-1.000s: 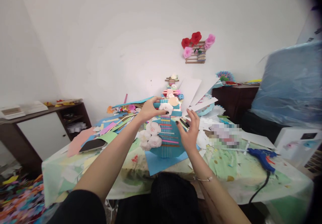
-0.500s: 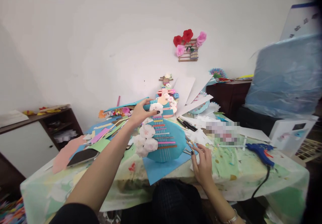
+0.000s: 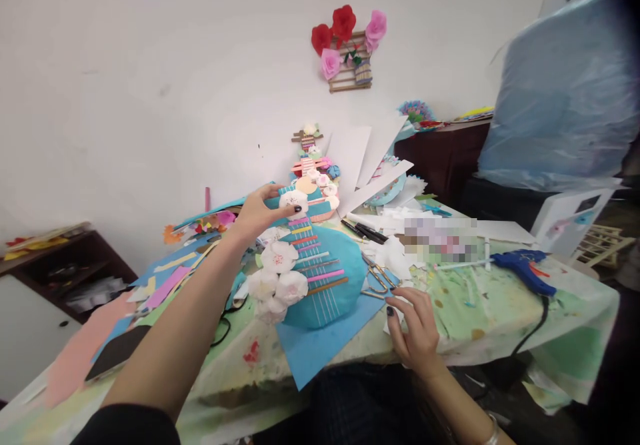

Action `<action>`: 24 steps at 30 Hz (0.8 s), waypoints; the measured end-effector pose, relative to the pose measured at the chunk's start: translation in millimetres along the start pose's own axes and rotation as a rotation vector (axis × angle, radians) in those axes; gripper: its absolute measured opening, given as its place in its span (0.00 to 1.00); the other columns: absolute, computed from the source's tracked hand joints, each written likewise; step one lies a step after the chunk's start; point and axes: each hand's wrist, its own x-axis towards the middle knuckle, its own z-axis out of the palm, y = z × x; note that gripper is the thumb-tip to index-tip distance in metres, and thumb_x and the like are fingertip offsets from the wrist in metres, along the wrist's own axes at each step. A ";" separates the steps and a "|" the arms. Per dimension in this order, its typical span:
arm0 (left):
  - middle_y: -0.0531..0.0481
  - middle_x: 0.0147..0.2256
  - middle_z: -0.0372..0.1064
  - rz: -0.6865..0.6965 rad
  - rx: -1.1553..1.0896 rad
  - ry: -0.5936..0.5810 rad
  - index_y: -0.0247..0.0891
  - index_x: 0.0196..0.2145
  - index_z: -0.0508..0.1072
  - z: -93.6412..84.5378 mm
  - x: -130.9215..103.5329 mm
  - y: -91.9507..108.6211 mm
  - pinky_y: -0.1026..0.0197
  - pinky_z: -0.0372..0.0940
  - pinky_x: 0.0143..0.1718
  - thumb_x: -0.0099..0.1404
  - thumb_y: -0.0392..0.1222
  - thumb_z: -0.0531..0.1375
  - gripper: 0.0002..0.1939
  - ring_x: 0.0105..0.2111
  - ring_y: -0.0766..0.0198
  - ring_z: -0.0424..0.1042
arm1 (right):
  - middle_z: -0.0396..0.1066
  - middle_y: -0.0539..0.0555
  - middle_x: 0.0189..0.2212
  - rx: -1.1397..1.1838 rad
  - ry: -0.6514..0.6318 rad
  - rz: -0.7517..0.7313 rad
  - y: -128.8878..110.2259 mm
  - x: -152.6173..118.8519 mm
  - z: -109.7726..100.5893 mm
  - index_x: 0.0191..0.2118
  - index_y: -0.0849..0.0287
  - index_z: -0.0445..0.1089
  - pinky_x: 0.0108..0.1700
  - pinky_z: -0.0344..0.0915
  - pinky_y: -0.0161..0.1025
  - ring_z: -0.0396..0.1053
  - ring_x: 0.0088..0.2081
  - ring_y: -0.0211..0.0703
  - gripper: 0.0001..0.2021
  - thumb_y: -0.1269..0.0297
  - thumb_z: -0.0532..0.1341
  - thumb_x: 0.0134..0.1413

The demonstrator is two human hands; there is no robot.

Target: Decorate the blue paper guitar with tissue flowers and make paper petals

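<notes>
A blue paper lute-shaped craft [image 3: 345, 251] with coloured strips, thin strings and white paper flowers [image 3: 277, 258] leans upright over a blue paper sheet [image 3: 305, 358]. Its narrow top is gripped by my left hand [image 3: 257, 215], thumb in front on the uppermost flower and fingers behind. Just right of the craft, my right hand [image 3: 415, 328] hovers low over the table with its fingers apart and nothing in them. Beside its fingertips lie scissors [image 3: 381, 277] and a thin stick.
A blue glue gun [image 3: 525, 268] rests at the right, its cord hanging over the edge. Black pens [image 3: 367, 231] and white paper scraps lie behind the scissors. Coloured paper [image 3: 90, 345] and a dark flat object cover the left. More flowered crafts [image 3: 320, 188] stand by the wall.
The view has shifted and come closer. The craft now leans a little to one side in my left hand. My right hand has drawn back from the scissors, which show more fully.
</notes>
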 end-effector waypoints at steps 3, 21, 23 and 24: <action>0.43 0.46 0.70 -0.002 0.009 0.022 0.40 0.47 0.71 2.7 -2.7 4.0 0.54 0.63 0.47 0.45 0.51 0.68 0.31 0.52 0.49 0.65 | 0.65 0.59 0.40 0.008 -0.023 -0.022 1.7 -1.6 0.4 0.44 0.58 0.64 0.42 0.64 0.52 0.65 0.42 0.50 0.15 0.77 0.56 0.49; 0.46 0.44 0.64 0.177 0.043 0.081 0.43 0.53 0.62 -0.6 -49.6 52.2 0.59 0.67 0.40 0.48 0.50 0.66 0.35 0.41 0.58 0.69 | 0.65 0.61 0.41 0.013 -0.016 -0.030 2.5 -3.5 -1.9 0.44 0.59 0.64 0.44 0.63 0.55 0.64 0.44 0.53 0.13 0.74 0.56 0.51; 0.48 0.43 0.62 0.196 0.029 0.111 0.43 0.51 0.61 1.7 -56.1 54.9 0.61 0.66 0.38 0.49 0.49 0.66 0.33 0.38 0.62 0.69 | 0.65 0.61 0.41 0.026 -0.011 -0.021 2.4 -4.6 -1.5 0.45 0.59 0.64 0.45 0.63 0.55 0.64 0.44 0.53 0.14 0.74 0.57 0.51; 0.49 0.42 0.62 0.200 0.022 0.120 0.43 0.50 0.61 2.5 -58.3 55.7 0.62 0.66 0.38 0.48 0.49 0.66 0.32 0.38 0.63 0.69 | 0.65 0.61 0.42 0.040 -0.008 -0.005 2.5 -4.8 -1.1 0.46 0.59 0.64 0.45 0.63 0.56 0.64 0.44 0.53 0.15 0.74 0.57 0.51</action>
